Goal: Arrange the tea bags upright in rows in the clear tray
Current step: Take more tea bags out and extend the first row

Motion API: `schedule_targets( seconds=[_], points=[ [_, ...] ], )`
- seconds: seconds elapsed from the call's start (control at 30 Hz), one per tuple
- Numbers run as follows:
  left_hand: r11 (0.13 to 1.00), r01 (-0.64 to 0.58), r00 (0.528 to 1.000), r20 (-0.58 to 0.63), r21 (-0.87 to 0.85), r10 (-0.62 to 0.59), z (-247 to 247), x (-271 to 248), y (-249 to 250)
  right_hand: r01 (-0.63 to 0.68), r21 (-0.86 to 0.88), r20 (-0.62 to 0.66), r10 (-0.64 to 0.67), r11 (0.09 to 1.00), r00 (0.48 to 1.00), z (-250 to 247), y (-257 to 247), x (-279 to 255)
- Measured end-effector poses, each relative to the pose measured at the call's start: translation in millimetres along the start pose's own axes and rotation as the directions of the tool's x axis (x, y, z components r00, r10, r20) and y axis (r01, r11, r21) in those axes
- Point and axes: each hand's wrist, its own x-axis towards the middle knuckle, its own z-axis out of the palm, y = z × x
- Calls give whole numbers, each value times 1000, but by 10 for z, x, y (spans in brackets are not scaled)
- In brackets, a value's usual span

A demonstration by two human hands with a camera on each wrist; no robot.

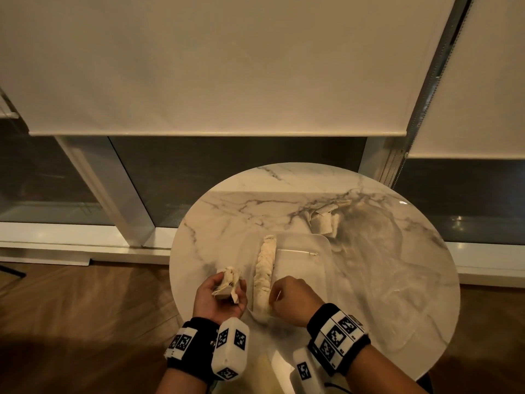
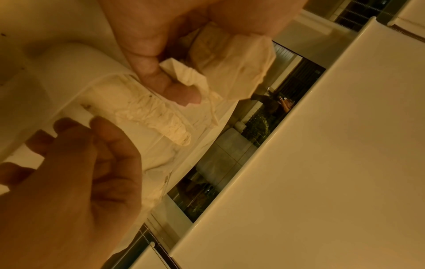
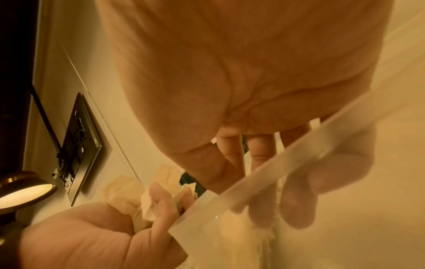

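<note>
Round marble table [image 1: 383, 265], lowered roller blinds [image 1: 199, 66]

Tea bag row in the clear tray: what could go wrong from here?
1. The row of tea bags stands along the left side of the clear tray with nothing bracing its right; it may topple when the right hand at its near end lifts.
2. The left hand grips several bunched tea bags; strings could tangle, pulling out more than one.
3. The loose pile lies beyond the tray, so reaching over could brush the row.
</note>
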Motion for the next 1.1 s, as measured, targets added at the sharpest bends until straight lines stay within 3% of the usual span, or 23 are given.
schedule_targets(
  seconds=[0.17, 0.33, 0.53, 0.8, 1.1],
  points=[
    [1000, -5, 1000, 3, 7, 5, 12, -4, -10, 46, -17, 181, -42, 999, 983, 42, -48, -30],
    [1000, -15, 1000, -13, 4, 15, 25, -22, -7, 50, -20, 188, -45, 999, 981, 92, -53, -24],
    [1000, -16, 1000, -5, 3, 16, 33, -30, 3, -98, 1, 1, 98, 995, 995, 99, 12, 40],
    [1000, -23, 1000, -16, 9, 23, 63, -48, -3, -112, 35, -14, 113, 993, 993, 206, -56, 69],
    [999, -35, 999, -4, 19, 35, 59, -54, 18, -208, 36, -117, 211, 977, 970, 191, -5, 62]
  ],
)
